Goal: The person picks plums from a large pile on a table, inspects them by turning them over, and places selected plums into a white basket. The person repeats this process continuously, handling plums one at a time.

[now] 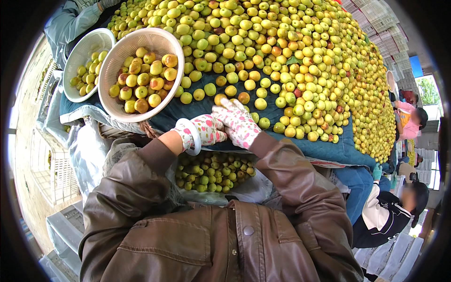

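Observation:
Both my hands wear white gloves with a pink floral print. My left hand [206, 129], with a pale bangle [193, 136] at the wrist, has curled fingers against my right hand; what lies under them is hidden. My right hand [239, 123] is palm down, fingers stretched out, its tips beside a yellow-brown fruit [220, 99] that looks like a jujube. Before me a large heap of yellow-green fruits [267, 38] covers a dark blue cloth [197, 111]. To the left, a pinkish plastic basket [105, 93] holds several fruits with brown-red patches.
A pale green basket [70, 75] with fruits stands beyond the pinkish one. Below the cloth's edge, more fruits [215, 176] lie in a plastic-lined container. Co-workers [384, 215] sit along the right side; another person's sleeve [72, 30] shows upper left. White crates [58, 176] stand left.

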Motion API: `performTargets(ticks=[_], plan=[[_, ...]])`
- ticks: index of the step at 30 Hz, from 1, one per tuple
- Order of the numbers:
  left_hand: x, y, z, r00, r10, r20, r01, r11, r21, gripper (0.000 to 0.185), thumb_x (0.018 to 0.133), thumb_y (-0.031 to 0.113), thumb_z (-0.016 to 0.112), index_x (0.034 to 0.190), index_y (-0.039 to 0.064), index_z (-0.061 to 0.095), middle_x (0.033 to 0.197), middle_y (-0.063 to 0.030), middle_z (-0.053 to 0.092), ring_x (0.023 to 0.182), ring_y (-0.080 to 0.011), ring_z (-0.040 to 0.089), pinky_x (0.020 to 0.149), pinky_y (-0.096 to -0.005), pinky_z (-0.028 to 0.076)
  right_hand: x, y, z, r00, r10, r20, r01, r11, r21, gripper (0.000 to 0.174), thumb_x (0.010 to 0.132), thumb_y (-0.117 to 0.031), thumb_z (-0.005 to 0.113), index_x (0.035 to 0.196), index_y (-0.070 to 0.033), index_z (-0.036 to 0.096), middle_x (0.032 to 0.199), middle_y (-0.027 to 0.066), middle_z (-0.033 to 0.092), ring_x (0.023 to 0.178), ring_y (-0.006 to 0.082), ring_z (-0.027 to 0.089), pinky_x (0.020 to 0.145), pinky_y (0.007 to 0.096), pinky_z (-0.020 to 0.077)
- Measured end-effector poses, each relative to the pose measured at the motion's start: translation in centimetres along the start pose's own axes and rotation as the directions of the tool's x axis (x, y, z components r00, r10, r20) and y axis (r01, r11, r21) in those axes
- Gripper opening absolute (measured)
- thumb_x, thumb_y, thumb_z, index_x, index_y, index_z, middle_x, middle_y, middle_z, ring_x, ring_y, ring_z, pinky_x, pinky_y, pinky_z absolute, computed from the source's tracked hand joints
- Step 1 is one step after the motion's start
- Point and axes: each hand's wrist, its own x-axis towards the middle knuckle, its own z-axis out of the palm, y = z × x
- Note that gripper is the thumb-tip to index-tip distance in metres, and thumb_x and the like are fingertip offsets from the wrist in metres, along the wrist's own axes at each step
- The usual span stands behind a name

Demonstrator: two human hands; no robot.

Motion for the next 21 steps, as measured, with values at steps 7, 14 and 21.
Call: performTargets(ticks=[7, 14, 21], plan=[[-0.3, 3.8, -2.8, 0.935, -0.349, 0.064, 0.346, 0.858, -0.379, 0.023, 0.087, 0.022, 0.059, 0.099, 0.005, 0.068, 0.087, -0.0147, 0.068, 0.085, -0.0305, 0.066, 0.076, -0.0372, 0.051, -1.1, 9.1, -2.6, 0.885, 0.165, -0.436, -0.091, 0.979, 0.185, 0.025, 0.087, -0.009, 0.05, 0.106, -0.006, 0.067, 0.096, 0.0096, 0.069, 0.085, 0.0233, 0.066, 0.078, 0.0323, 0.052], [-0.9, 4.0, -3.7, 0.869, -0.491, -0.056, 0.459, 0.844, -0.276, 0.019, 0.086, 0.022, 0.06, 0.093, 0.006, 0.068, 0.087, -0.0144, 0.067, 0.086, -0.0322, 0.064, 0.076, -0.0402, 0.05, -2.1, 9.7, -4.7, 0.837, 0.528, -0.144, -0.378, 0.748, 0.546, 0.019, 0.088, -0.016, 0.054, 0.098, -0.01, 0.069, 0.097, 0.0082, 0.069, 0.091, 0.0251, 0.065, 0.083, 0.0351, 0.0501], [-0.6, 3.8, -2.8, 0.852, -0.516, -0.091, 0.493, 0.848, -0.192, 0.019, 0.086, 0.023, 0.061, 0.094, 0.007, 0.067, 0.087, -0.0135, 0.066, 0.088, -0.0323, 0.063, 0.077, -0.041, 0.049, 0.3, 7.0, -1.6, 0.95, 0.279, -0.142, -0.288, 0.957, -0.044, 0.038, 0.083, -0.029, 0.064, 0.118, -0.015, 0.061, 0.109, 0.0115, 0.064, 0.102, 0.0313, 0.06, 0.089, 0.0422, 0.0471]])
